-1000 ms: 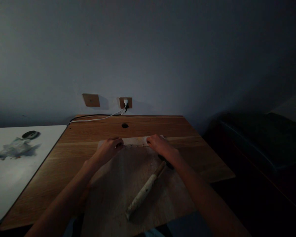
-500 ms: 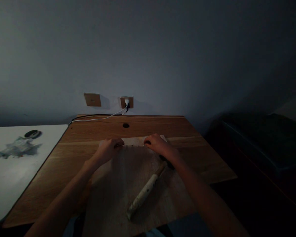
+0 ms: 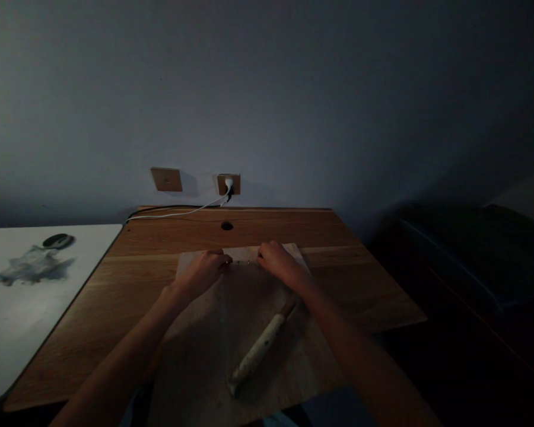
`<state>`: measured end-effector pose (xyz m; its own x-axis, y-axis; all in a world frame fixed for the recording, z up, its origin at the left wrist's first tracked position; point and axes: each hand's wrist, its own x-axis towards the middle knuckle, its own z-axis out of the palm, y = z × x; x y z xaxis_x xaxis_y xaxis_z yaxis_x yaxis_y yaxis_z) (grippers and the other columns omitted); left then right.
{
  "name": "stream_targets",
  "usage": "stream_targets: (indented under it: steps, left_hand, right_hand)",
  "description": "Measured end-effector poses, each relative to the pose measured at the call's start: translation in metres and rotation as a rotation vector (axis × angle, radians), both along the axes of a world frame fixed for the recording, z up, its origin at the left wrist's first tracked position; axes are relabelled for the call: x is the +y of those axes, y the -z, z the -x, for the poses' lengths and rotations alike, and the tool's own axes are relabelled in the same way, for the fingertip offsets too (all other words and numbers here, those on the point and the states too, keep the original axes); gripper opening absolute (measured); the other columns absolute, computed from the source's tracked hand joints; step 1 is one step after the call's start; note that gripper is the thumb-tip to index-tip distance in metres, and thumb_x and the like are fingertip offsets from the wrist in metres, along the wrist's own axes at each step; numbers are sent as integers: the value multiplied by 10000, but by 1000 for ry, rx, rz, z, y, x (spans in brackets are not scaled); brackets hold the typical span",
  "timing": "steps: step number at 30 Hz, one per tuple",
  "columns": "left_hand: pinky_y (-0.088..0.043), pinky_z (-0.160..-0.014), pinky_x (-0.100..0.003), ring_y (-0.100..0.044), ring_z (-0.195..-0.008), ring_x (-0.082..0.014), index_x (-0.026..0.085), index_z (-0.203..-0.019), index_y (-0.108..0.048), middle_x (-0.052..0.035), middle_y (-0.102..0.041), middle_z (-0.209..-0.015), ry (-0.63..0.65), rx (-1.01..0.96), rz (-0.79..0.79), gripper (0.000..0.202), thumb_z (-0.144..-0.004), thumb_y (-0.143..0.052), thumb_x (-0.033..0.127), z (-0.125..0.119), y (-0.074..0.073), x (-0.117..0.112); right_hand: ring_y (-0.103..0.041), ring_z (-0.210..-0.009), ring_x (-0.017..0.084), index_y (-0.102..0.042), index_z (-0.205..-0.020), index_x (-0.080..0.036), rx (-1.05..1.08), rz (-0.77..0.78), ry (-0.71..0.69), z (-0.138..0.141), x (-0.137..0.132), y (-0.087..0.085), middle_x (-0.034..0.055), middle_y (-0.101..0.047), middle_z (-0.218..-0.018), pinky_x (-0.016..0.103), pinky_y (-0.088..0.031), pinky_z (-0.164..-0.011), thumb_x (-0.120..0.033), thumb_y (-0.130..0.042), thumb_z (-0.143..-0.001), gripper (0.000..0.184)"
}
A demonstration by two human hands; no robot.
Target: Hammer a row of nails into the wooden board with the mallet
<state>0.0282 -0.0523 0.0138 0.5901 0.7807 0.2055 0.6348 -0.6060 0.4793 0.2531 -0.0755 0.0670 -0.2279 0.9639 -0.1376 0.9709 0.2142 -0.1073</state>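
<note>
A thin wooden board (image 3: 231, 320) lies in front of me with a row of small nails (image 3: 248, 262) across its far part. My left hand (image 3: 207, 265) is at the left end of this row, its fingers pinched together at a nail. At the row's right end is my right hand (image 3: 276, 259), also with closed fingertips. Whatever each pinch holds is too small and dark to make out. A hammer (image 3: 258, 353) with a pale wrapped handle rests slantwise on the board; its head is hidden behind my right forearm.
The board lies on a wooden table (image 3: 374, 290). To the left, a white table (image 3: 18, 332) bears a crumpled clear plastic bag (image 3: 33, 264) and a dark round object (image 3: 57, 241). A white cable (image 3: 173, 214) runs to a wall socket (image 3: 228, 184).
My left hand has moved right along the nails, covering more of the row. My right hand has shifted slightly left, and its forearm now covers the hammer's dark head. The hammer's handle stays put.
</note>
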Motion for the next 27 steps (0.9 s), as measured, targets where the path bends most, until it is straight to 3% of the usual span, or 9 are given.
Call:
stream_targets:
  steps: [7, 13, 20, 24, 27]
  left_hand:
    - [-492, -747, -324, -675, -809, -237, 158, -820, -711, -116, -704, -852, -37, 206, -49, 224, -856, -505, 77, -10, -12, -6]
    - [-472, -694, -311, -692, -801, -254, 165, -820, -677, -126, -720, -858, -104, 164, -3, 180, -900, -517, 142, -11, -11, -9]
    - [-455, -681, -288, -697, -804, -236, 190, -804, -665, -105, -733, -863, -152, 142, -16, 175, -920, -534, 179, -13, -8, -10]
    - [-468, -718, -298, -698, -830, -246, 183, -817, -683, -112, -734, -880, -124, 135, -17, 186, -900, -527, 127, -15, -8, -8]
    - [-474, -731, -289, -694, -827, -225, 190, -866, -705, -97, -730, -899, -30, 123, -14, 237, -894, -492, 90, -13, -7, -6]
  right_hand:
    - [-739, -994, 268, -789, -988, -69, -1, -1, -23, 5, -5, -5, 226, -775, -1018, 286, -514, -851, -43, -558, -915, 243]
    - [-716, -1056, 237, -795, -1017, -103, 69, -12, -94, 2, -5, -9, 171, -786, -1053, 252, -482, -900, -59, -595, -910, 232]
    - [-722, -1029, 212, -804, -1022, -123, 140, -22, -135, 6, 4, 2, 146, -795, -1050, 235, -474, -892, -88, -590, -925, 237]
    - [-731, -991, 196, -813, -1004, -144, 154, -10, -157, 8, 6, 9, 128, -802, -1017, 219, -477, -858, -85, -584, -926, 249]
    - [-731, -997, 207, -812, -1002, -141, 143, -12, -150, 9, 6, 13, 143, -799, -1018, 228, -480, -852, -104, -579, -936, 245]
